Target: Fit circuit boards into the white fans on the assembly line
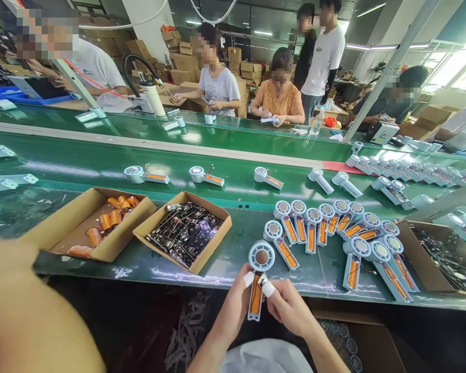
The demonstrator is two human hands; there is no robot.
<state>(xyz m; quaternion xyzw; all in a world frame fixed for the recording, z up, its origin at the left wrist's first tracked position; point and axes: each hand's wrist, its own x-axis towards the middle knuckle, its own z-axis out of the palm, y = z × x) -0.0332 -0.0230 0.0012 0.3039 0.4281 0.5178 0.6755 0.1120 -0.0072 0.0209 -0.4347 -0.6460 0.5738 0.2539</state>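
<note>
My left hand [238, 292] is closed around one side of a pale blue handheld fan housing [261, 256], which is tilted up in front of me. Its round head points away, and an orange battery [256, 295] with a dark wire lies in the open handle. My right hand [285, 303] is closed against the other side, its thumb pressing near the neck, where a small whitish part and wires show. White covers sit on both thumbs. Several similar housings [313, 228], with orange batteries in their handles, lie on the bench just beyond my right hand.
Cardboard trays hold orange batteries [105, 221], dark circuit boards [186, 233] and more boards at right [442, 254]. Fan housings [267, 178] lie spaced along the green conveyor [233, 150]. Co-workers sit across it. A blurred skin-coloured shape [31, 316] fills the near left.
</note>
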